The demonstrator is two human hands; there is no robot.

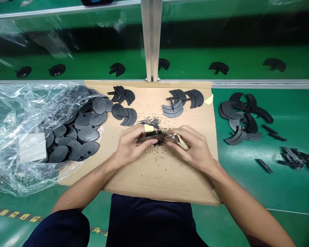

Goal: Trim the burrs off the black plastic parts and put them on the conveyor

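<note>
Left hand (131,145) — fingers (134,133) pinching a black plastic disc (151,138), right hand (194,147) — fingers (186,132) pinching a small tape-wrapped tool (179,141), black crumbs (150,122) scattered on a cardboard sheet (154,181)

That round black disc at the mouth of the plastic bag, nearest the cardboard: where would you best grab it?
Probably by its rim, coming from the cardboard sheet side. The black disc lies nearly flat on the pile, so its face offers little to pinch, while that edge faces the open mouth of the clear plastic bag, away from the film.
</note>
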